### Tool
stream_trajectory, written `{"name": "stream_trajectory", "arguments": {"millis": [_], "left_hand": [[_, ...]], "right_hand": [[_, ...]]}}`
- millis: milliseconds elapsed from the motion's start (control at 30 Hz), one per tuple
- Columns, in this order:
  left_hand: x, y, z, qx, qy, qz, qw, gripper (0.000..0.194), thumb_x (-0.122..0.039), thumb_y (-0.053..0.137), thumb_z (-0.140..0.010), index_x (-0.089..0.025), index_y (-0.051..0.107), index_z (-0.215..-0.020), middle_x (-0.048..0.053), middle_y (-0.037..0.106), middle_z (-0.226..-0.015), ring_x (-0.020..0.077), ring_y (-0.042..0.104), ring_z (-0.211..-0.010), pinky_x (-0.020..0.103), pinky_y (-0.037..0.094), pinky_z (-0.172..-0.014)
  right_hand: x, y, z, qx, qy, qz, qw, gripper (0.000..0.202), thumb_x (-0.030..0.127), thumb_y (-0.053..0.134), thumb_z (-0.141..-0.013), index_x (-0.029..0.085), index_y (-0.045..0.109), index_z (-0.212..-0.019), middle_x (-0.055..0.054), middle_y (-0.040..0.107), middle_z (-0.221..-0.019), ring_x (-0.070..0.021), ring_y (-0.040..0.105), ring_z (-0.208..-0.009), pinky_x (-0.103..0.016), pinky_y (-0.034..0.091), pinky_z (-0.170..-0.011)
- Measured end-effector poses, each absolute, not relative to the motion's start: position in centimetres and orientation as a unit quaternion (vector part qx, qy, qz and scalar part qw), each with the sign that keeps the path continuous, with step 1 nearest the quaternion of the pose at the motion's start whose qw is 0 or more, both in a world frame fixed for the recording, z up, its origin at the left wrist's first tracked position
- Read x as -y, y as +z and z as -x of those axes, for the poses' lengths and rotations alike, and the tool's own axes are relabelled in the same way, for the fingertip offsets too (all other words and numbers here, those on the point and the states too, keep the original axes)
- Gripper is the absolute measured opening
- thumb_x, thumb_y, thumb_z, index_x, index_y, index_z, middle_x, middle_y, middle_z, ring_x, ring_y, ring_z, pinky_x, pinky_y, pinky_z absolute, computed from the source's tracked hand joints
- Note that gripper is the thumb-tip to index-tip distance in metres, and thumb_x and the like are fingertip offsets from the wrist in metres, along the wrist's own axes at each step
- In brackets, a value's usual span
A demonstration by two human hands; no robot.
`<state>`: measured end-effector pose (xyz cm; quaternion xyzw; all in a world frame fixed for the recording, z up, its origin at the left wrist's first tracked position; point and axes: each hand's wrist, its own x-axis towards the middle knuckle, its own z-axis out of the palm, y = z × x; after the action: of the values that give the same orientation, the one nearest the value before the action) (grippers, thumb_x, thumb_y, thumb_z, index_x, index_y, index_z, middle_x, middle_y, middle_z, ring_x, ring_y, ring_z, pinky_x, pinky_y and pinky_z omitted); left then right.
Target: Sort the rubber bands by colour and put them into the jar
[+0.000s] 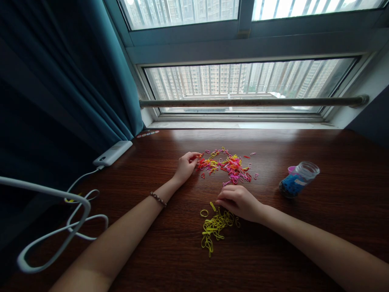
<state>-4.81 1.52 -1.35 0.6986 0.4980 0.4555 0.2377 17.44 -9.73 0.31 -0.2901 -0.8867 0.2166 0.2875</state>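
A mixed pile of small rubber bands (233, 165), mostly pink and red with some yellow, lies spread on the dark wooden table. My left hand (186, 167) is at the pile's left edge, thumb and fingers pinched, with an orange-red band at the tips. Closer to me is a separate heap of yellow rubber bands (217, 225). Over the top right of that heap, my right hand (240, 201) hovers or rests low with its fingers curled together; whatever its fingertips hold, if anything, is hidden.
On the right, a clear jar (299, 179) holding blue bands leans at a tilt, with a pink round piece (292, 170) beside it. A white power bank (113, 153) with a looping white cable (86, 207) lies left, by the blue curtain (121, 89). Behind runs a window rail (243, 102).
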Motion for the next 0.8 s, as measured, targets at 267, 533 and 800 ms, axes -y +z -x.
{"name": "stream_trajectory", "arguments": {"millis": [267,533,800], "left_hand": [[-1.20,-0.97,4.73,-0.494,0.450,-0.713,0.212,0.028,-0.020,0.047,-0.078,-0.018,0.062,-0.102,0.002,0.059,-0.076,0.0110,0.053,-0.062,0.021,0.044,-0.057],[-1.65,-1.52,4.88,-0.507,0.477,-0.679,0.233,0.018,-0.028,0.059,-0.072,-0.015,0.057,-0.083,0.003,0.061,-0.076,0.0122,0.057,-0.063,0.023,0.046,-0.059],[-1.51,-1.38,4.99,-0.511,0.452,-0.699,0.214,0.020,-0.026,0.051,-0.077,-0.015,0.062,-0.090,0.006,0.064,-0.086,0.0134,0.059,-0.066,0.023,0.047,-0.060]], "right_hand": [[9.70,0.27,-17.40,0.887,0.210,0.285,0.296,0.020,0.027,0.047,-0.086,0.016,0.061,-0.076,-0.005,0.060,-0.070,-0.0129,0.054,-0.066,-0.023,0.042,-0.060],[9.75,0.28,-17.45,0.889,0.210,0.282,0.295,0.020,0.027,0.047,-0.086,0.016,0.061,-0.077,-0.005,0.060,-0.070,-0.0129,0.054,-0.066,-0.023,0.042,-0.060],[9.75,0.39,-17.39,0.892,0.202,0.282,0.292,0.019,0.026,0.048,-0.086,0.016,0.061,-0.077,-0.005,0.060,-0.070,-0.0132,0.054,-0.066,-0.024,0.041,-0.060]]}}
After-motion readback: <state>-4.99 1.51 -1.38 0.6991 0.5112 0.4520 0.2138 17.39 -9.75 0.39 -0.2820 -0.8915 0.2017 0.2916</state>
